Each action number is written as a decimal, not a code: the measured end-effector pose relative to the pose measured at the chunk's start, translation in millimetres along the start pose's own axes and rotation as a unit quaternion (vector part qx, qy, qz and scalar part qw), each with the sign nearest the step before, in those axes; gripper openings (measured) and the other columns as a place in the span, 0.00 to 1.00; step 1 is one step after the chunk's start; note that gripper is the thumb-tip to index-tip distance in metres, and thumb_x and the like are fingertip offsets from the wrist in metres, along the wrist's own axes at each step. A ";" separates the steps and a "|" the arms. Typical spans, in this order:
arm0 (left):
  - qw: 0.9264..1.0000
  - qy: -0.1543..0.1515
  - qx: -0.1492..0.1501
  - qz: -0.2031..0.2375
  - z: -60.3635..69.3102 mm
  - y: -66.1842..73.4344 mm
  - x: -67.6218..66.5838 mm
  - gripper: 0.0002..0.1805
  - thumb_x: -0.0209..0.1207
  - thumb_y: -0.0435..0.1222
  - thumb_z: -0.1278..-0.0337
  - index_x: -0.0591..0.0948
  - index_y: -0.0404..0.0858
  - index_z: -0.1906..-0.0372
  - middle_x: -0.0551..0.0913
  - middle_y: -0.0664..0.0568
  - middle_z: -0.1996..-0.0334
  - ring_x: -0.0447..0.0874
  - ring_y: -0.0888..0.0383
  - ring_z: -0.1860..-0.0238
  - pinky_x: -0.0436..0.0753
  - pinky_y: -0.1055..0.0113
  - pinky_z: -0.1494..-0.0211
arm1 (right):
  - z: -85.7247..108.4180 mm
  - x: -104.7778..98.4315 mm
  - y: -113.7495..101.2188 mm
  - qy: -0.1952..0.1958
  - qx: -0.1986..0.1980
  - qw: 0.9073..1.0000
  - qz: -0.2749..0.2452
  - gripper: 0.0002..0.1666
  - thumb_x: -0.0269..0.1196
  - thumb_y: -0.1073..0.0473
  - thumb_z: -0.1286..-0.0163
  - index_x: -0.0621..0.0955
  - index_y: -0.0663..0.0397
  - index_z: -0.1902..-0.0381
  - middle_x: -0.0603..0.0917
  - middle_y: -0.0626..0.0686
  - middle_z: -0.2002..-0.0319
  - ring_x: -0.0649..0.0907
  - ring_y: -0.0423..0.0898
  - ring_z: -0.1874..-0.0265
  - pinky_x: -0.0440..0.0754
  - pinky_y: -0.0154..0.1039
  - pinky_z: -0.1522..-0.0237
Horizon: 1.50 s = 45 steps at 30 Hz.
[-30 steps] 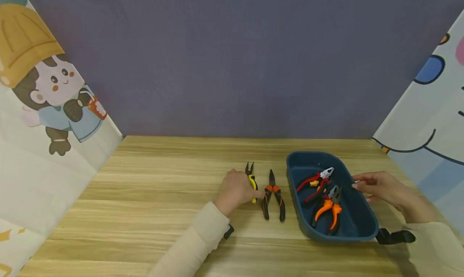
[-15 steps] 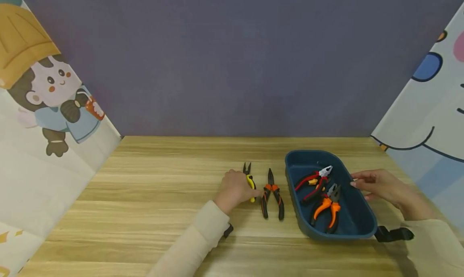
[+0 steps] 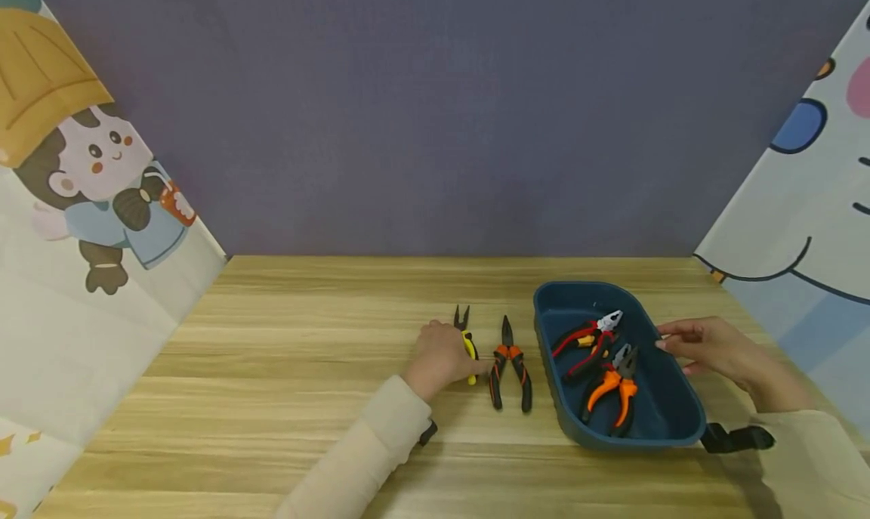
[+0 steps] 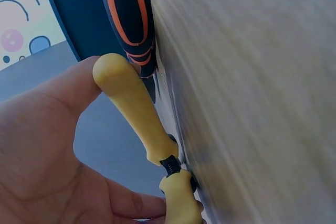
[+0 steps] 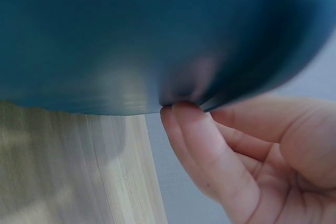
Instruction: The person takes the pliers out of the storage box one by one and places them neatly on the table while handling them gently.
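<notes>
My left hand [image 3: 442,359] holds yellow-handled pliers [image 3: 470,347] on the wooden table, their slim jaws spread and pointing away. In the left wrist view, the thumb lies at the end of one yellow handle [image 4: 134,108], and fingers are on the other. Close to the thumb lie black-and-orange long-nose pliers [image 3: 507,350]. At the right stands a dark blue bin [image 3: 658,406], whose right rim my right hand [image 3: 714,353] pinches. Inside the bin are red-handled pliers [image 3: 590,341] and orange-handled pliers [image 3: 620,387], partly overlapping.
The wooden table [image 3: 306,338] meets a grey-purple panel [image 3: 435,126] at the back. Printed cartoon panels flank it at left [image 3: 102,224] and right [image 3: 809,262]. A black strap piece [image 3: 737,438] shows by the right sleeve.
The view shifts slightly. Between the frames, the yellow pliers' handle end comes a little toward the person, with the left hand staying on it. The right hand keeps its place at the bin.
</notes>
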<state>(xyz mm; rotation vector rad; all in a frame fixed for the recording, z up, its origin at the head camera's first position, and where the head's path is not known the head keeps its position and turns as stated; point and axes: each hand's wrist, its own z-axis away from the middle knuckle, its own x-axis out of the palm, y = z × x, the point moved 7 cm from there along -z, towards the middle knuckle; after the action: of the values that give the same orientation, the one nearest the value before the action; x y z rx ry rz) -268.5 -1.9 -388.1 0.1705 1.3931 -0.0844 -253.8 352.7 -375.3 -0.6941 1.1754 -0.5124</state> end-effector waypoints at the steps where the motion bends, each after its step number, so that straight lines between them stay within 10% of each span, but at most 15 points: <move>1: 1.000 -0.002 -0.002 0.000 0.1 -0.2 0.1 0.42 0.60 0.69 0.61 0.83 0.30 0.64 0.77 0.46 0.67 0.74 0.52 0.62 0.76 0.64 0.58 | 0.0 0.1 -0.1 0.000 -0.001 1.000 0.002 0.34 0.56 0.55 0.29 0.64 0.80 0.39 0.75 0.73 0.48 0.81 0.32 0.64 0.83 0.40 0.65; 32: 0.999 -0.023 -0.011 0.020 3.2 -3.2 2.8 0.48 0.63 0.68 0.65 0.78 0.28 0.53 0.71 0.45 0.64 0.72 0.52 0.64 0.75 0.64 0.68 | -0.4 0.7 -2.8 0.001 0.002 1.000 0.007 0.34 0.55 0.54 0.29 0.64 0.80 0.39 0.73 0.75 0.47 0.82 0.38 0.61 0.83 0.40 0.65; 45: 0.998 -0.028 -0.009 0.049 3.8 -7.6 4.1 0.48 0.61 0.70 0.64 0.79 0.29 0.53 0.74 0.42 0.58 0.74 0.49 0.61 0.77 0.60 0.64 | -1.5 1.0 0.2 0.001 0.006 1.000 0.011 0.33 0.55 0.55 0.28 0.64 0.79 0.39 0.71 0.77 0.45 0.81 0.56 0.55 0.83 0.43 0.63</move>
<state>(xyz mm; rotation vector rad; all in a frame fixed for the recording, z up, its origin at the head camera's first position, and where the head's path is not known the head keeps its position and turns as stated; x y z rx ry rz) -265.3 -9.8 -392.0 0.2187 1.3276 0.0046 -254.9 351.8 -376.5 -0.6706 1.1807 -0.5014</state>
